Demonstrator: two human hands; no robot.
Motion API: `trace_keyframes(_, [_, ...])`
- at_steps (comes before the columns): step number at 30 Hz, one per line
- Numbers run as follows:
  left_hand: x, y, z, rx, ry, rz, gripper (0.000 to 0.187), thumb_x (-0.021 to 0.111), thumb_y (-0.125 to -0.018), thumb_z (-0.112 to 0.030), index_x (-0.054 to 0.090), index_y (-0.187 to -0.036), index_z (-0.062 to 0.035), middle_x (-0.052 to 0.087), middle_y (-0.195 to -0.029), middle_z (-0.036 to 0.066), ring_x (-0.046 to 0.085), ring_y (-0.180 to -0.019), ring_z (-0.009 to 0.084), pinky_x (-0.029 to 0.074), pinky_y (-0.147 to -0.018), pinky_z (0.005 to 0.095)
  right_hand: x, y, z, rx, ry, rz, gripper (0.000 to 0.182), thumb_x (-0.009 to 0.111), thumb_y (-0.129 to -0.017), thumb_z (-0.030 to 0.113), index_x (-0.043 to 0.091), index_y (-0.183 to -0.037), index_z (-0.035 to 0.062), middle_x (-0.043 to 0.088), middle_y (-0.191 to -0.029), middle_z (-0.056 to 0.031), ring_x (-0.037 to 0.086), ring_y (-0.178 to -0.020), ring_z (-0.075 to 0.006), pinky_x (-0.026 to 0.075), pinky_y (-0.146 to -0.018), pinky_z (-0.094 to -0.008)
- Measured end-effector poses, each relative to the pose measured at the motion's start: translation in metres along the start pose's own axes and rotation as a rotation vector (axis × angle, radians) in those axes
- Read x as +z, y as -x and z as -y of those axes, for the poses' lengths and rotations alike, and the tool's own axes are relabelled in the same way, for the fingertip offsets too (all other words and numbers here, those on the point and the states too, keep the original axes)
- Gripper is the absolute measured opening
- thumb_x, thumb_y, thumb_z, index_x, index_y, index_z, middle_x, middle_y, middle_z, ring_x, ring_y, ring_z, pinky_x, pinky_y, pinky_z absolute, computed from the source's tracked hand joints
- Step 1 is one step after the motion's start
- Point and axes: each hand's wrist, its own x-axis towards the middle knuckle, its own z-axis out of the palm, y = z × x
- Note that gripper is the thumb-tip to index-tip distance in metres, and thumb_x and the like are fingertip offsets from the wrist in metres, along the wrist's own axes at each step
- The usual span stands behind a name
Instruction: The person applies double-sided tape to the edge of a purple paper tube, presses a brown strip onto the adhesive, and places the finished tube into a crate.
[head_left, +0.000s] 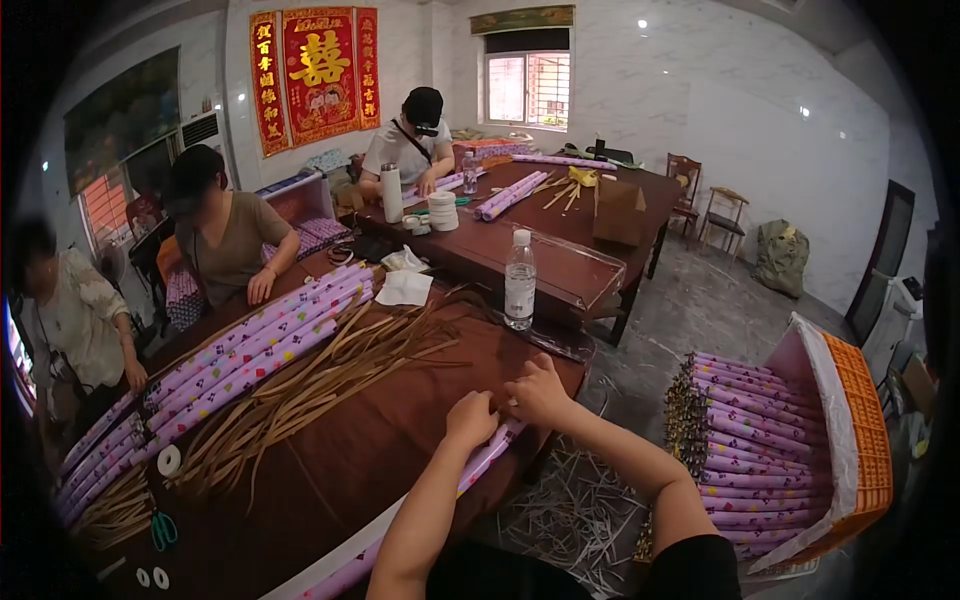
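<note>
A long purple patterned roll (490, 450) with a whitish strip along its side lies across the near table edge, running under my forearms. At its far end my left hand (472, 418) is closed, fingers curled around the tip. Right beside it my right hand (540, 392) is closed in a pinch, nearly touching the left. Whatever small thing sits between the right fingers is hidden. Left of my hands lie loose brown strips (330, 370) and a stack of similar purple rolls (250, 350). A water bottle (519, 285) stands upright just beyond my hands.
An orange crate (862, 420) packed with purple rolls stands on the floor at right, near paper shreds (570, 505). Green-handled scissors (163, 530) and a white tape roll (169, 460) lie at left. Several people work around the tables. A second table (560, 270) stands beyond.
</note>
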Motion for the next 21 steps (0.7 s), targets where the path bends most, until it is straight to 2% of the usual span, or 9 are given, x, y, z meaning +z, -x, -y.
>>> trace_keyframes(2, [0.000, 0.004, -0.002, 0.109, -0.111, -0.128, 0.026, 0.068, -0.083, -0.030, 0.072, -0.099, -0.0093, 0.069, -0.100, 0.015, 0.065, -0.098, 0.0332, 0.052, -0.083, 0.0456, -0.014, 0.000, -0.012, -0.079, -0.147, 0.048, 0.024, 0.066, -0.077, 0.037, 0.072, -0.082, 0.0143, 0.068, -0.073, -0.0048, 0.057, -0.089, -0.0254, 0.032, -0.095, -0.0461])
trace_keyframes(5, [-0.007, 0.006, -0.008, 0.081, 0.044, -0.067, 0.027, 0.069, -0.083, -0.032, 0.074, -0.092, -0.0072, 0.070, -0.094, 0.015, 0.067, -0.093, 0.0332, 0.052, -0.081, 0.0455, -0.012, 0.001, -0.026, -0.132, -0.182, 0.009, 0.026, 0.066, -0.078, 0.040, 0.071, -0.089, 0.0158, 0.069, -0.077, -0.0041, 0.056, -0.092, -0.0253, 0.033, -0.093, -0.0451])
trace_keyframes(6, [-0.003, 0.003, -0.006, 0.000, 0.178, -0.036, 0.026, 0.070, -0.083, -0.031, 0.074, -0.090, -0.0068, 0.071, -0.089, 0.015, 0.068, -0.088, 0.0331, 0.053, -0.078, 0.0442, -0.016, 0.003, -0.032, -0.182, -0.194, 0.065, 0.027, 0.067, -0.079, 0.039, 0.070, -0.095, 0.0177, 0.069, -0.085, -0.0032, 0.056, -0.096, -0.0254, 0.032, -0.095, -0.0462])
trace_keyframes(8, [-0.005, 0.005, -0.006, 0.031, 0.211, -0.066, 0.022, 0.073, -0.082, -0.022, 0.074, -0.095, -0.0049, 0.071, -0.085, 0.016, 0.070, -0.080, 0.0310, 0.054, -0.073, 0.0399, -0.021, 0.006, -0.041, -0.218, -0.178, 0.008, 0.028, 0.066, -0.081, 0.038, 0.069, -0.101, 0.0183, 0.069, -0.090, -0.0022, 0.055, -0.100, -0.0255, 0.031, -0.098, -0.0485])
trace_keyframes(9, [-0.007, 0.005, -0.007, 0.011, 0.266, -0.035, 0.019, 0.074, -0.080, -0.019, 0.075, -0.093, -0.0049, 0.071, -0.085, 0.016, 0.070, -0.079, 0.0304, 0.054, -0.073, 0.0392, -0.016, 0.009, -0.045, -0.191, -0.168, -0.007, 0.030, 0.068, -0.081, 0.037, 0.069, -0.105, 0.0183, 0.069, -0.095, -0.0010, 0.055, -0.102, -0.0255, 0.029, -0.102, -0.0511])
trace_keyframes(11, [-0.005, 0.003, -0.005, 0.031, 0.294, -0.032, 0.018, 0.074, -0.079, -0.019, 0.075, -0.091, -0.0044, 0.071, -0.083, 0.017, 0.070, -0.079, 0.0295, 0.054, -0.072, 0.0384, -0.011, 0.012, -0.046, -0.174, -0.236, -0.072, 0.033, 0.071, -0.080, 0.037, 0.068, -0.107, 0.0181, 0.069, -0.095, -0.0009, 0.055, -0.103, -0.0254, 0.027, -0.104, -0.0513])
trace_keyframes(15, [0.001, 0.000, 0.002, 0.025, 0.318, -0.051, 0.020, 0.074, -0.080, -0.018, 0.075, -0.093, -0.0036, 0.072, -0.084, 0.016, 0.070, -0.077, 0.0280, 0.054, -0.072, 0.0375, -0.008, 0.014, -0.037, -0.081, -0.143, -0.120, 0.037, 0.075, -0.076, 0.037, 0.068, -0.108, 0.0200, 0.067, -0.091, -0.0016, 0.055, -0.101, -0.0241, 0.027, -0.105, -0.0492])
trace_keyframes(18, [0.000, 0.000, 0.003, 0.003, 0.325, -0.012, 0.021, 0.074, -0.080, -0.018, 0.075, -0.095, -0.0037, 0.072, -0.085, 0.015, 0.070, -0.079, 0.0269, 0.053, -0.074, 0.0359, -0.008, 0.012, -0.032, -0.097, -0.128, -0.187, 0.036, 0.075, -0.076, 0.035, 0.068, -0.108, 0.0203, 0.065, -0.090, -0.0010, 0.054, -0.100, -0.0232, 0.027, -0.105, -0.0487])
trace_keyframes(21, [0.001, -0.002, 0.003, -0.010, 0.347, -0.016, 0.020, 0.074, -0.080, -0.018, 0.075, -0.096, -0.0042, 0.072, -0.086, 0.015, 0.070, -0.081, 0.0260, 0.053, -0.077, 0.0356, 0.000, 0.012, -0.033, -0.104, -0.122, -0.190, 0.031, 0.075, -0.076, 0.032, 0.072, -0.106, 0.0246, 0.064, -0.090, -0.0002, 0.053, -0.100, -0.0242, 0.027, -0.106, -0.0478])
